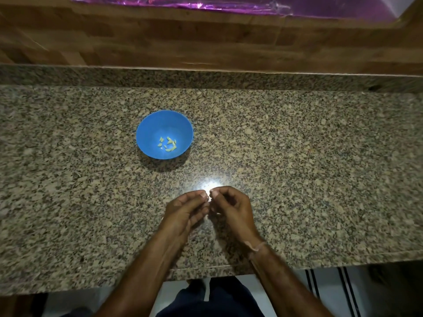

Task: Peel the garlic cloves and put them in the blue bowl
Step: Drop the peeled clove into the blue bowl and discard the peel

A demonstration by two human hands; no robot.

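Note:
A blue bowl (146, 131) stands on the granite counter, left of centre, with several pale peeled garlic cloves (167, 144) at its bottom. Nearer the front edge my left hand (186, 209) and my right hand (231, 208) meet fingertip to fingertip. Between their thumbs and forefingers they pinch a small pale garlic clove (208, 198), mostly hidden by the fingers and washed out by a bright light reflection on the stone.
The speckled granite counter (309, 168) runs the full width, with a low granite upstand and a wooden wall panel (206, 37) behind. A purple shiny sheet (229, 3) lies at the top. The counter's front edge is just below my wrists.

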